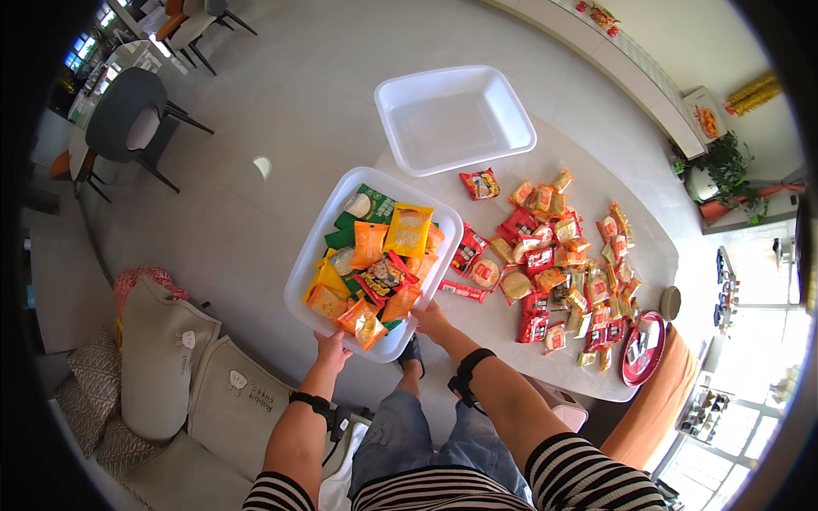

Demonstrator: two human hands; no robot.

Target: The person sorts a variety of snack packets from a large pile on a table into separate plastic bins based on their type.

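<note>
My left hand (331, 350) grips the near rim of a white plastic tub (301, 268) at its left corner. Farther right on the same tub, my right hand (435, 322) holds the edge. Inside lie several wrapped snacks: green packets (377, 207), a yellow packet (409, 228), orange packets (369, 244) and a red packet (385, 278). The tub overlaps the left edge of a grey table (594, 383); whether it rests there is unclear. Beyond it stands a second white tub (447, 131) with nothing in it.
Wrapped snacks (543, 255) lie spread over the table's right side. A red oval tray (645, 358) holds small items near its edge, beside a round brown dish (670, 303). A beige sofa (223, 383) stands at left, and dark chairs (128, 105) stand farther off.
</note>
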